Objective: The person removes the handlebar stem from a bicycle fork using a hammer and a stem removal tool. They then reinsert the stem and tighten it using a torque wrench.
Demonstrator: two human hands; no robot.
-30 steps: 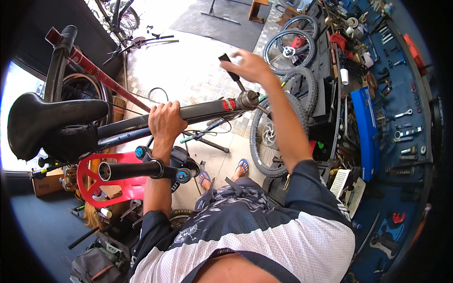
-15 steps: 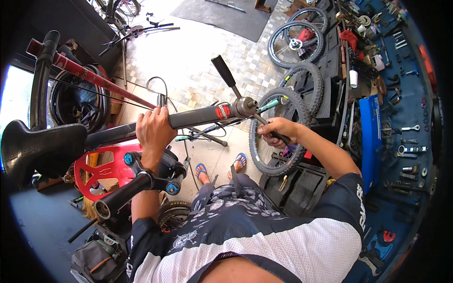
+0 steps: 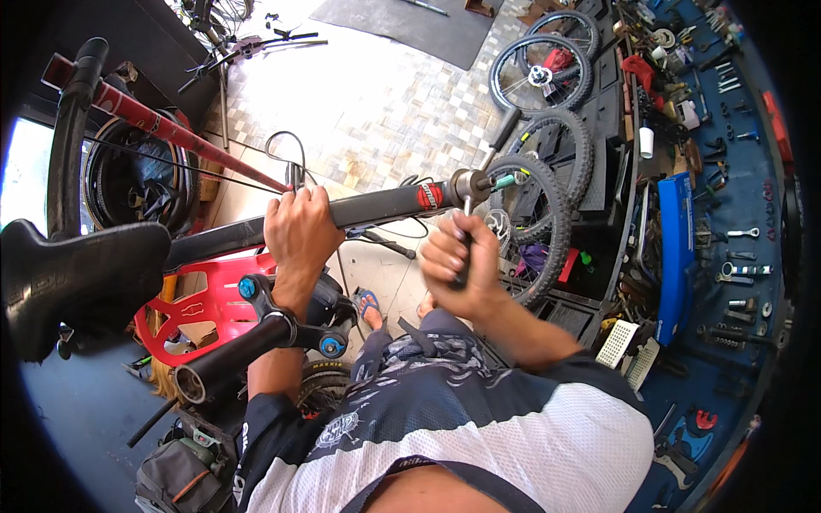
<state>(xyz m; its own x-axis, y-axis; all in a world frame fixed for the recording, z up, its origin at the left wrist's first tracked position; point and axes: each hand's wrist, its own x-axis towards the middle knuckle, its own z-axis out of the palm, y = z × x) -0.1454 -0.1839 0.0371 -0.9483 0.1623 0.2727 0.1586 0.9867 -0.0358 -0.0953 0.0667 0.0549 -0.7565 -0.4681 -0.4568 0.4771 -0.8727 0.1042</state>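
Note:
My left hand (image 3: 299,227) is wrapped over a black square-looking tube (image 3: 376,208) that bears a round red badge. A steel collar (image 3: 470,186) sits at the tube's right end, with two handles sticking out of it. The far handle (image 3: 505,128) has a black grip and points up and away. My right hand (image 3: 457,261) is closed around the near handle, whose black grip (image 3: 464,265) shows partly between the fingers. A black suspension fork crown and steerer (image 3: 235,346) with blue caps lies across my left forearm, nearer the camera.
At left are a black saddle (image 3: 85,278) and a red bicycle frame tube (image 3: 188,137). A red plastic chair (image 3: 201,308) stands below. Several wheels (image 3: 547,81) lean against the workbench at right. Hand tools hang on a blue board (image 3: 735,274). A grey bag (image 3: 175,474) rests at lower left.
The collar's handles have turned clockwise; the far one swung right. My right hand moved left and nearer my body, still on its grip. The tube and my left hand shifted slightly right.

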